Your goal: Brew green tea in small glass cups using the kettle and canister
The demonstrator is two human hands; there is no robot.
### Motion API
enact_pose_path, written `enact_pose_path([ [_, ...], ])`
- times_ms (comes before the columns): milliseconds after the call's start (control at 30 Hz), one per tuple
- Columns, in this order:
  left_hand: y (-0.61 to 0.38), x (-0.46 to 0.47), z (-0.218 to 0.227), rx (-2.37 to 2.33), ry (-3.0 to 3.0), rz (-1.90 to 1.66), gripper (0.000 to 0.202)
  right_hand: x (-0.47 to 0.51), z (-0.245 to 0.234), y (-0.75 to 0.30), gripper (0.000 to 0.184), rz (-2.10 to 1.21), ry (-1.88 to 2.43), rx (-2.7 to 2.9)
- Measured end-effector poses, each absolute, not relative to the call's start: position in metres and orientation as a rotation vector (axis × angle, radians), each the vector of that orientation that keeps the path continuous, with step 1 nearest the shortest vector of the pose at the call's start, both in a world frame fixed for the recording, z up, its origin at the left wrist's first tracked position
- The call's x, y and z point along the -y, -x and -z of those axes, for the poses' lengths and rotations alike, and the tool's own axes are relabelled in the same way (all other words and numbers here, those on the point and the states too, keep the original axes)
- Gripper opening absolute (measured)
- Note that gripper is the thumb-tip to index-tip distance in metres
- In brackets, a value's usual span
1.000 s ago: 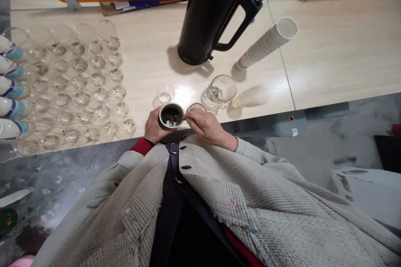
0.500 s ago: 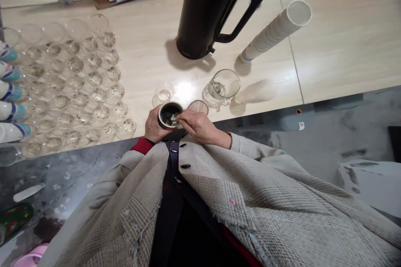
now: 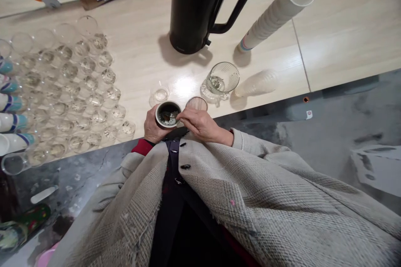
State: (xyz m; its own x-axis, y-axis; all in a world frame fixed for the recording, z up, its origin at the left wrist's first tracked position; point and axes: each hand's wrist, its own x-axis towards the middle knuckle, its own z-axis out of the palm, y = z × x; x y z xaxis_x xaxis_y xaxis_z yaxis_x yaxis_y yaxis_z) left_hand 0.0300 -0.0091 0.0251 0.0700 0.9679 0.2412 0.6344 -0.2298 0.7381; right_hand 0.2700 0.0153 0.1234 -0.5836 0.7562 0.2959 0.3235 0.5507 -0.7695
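Note:
My left hand (image 3: 152, 127) is wrapped round a small round canister (image 3: 165, 125) with a pale rim and dark inside, holding it at the table's front edge. Loose dark tea leaves seem to lie in it. Pinched in the fingers of my right hand (image 3: 202, 126) is a thin spoon (image 3: 171, 117), its end down inside the canister. Beside my right fingers a round wooden-looking lid (image 3: 196, 103) lies on the table. Just behind the canister stands a clear plastic cup (image 3: 160, 93). A ribbed glass mug (image 3: 224, 78) with some dark bits inside stands behind the lid.
Rows of clear cups (image 3: 78, 104) with dark leaves fill the table's left side, beside stacked paper cups (image 3: 12, 121). A black kettle (image 3: 191, 16) stands at the back. To its right are a tall paper-cup stack (image 3: 275, 16) and a stack of clear cups (image 3: 258, 83) lying down.
The head view has shifted and tilted, so the kettle and cups sit differently in the picture. Both hands keep their hold; the spoon has moved slightly within the canister.

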Motion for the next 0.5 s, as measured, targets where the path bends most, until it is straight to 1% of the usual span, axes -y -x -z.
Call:
enact_pose_path([
  [133, -0.029, 0.009, -0.023, -1.612, -1.901, -0.983, 0.105, -0.014, -0.119, -0.264, 0.026, -0.903, 0.831, 2.199],
  [267, -0.031, 0.010, -0.024, -1.619, -1.885, -0.984, 0.103, -0.015, -0.121, -0.264, 0.026, -0.998, 0.854, 2.094],
  [500, -0.032, 0.010, -0.030, -1.583, -1.912, -0.986, 0.104, -0.016, -0.127, -0.279, 0.025, -1.366, 1.009, 1.615],
])
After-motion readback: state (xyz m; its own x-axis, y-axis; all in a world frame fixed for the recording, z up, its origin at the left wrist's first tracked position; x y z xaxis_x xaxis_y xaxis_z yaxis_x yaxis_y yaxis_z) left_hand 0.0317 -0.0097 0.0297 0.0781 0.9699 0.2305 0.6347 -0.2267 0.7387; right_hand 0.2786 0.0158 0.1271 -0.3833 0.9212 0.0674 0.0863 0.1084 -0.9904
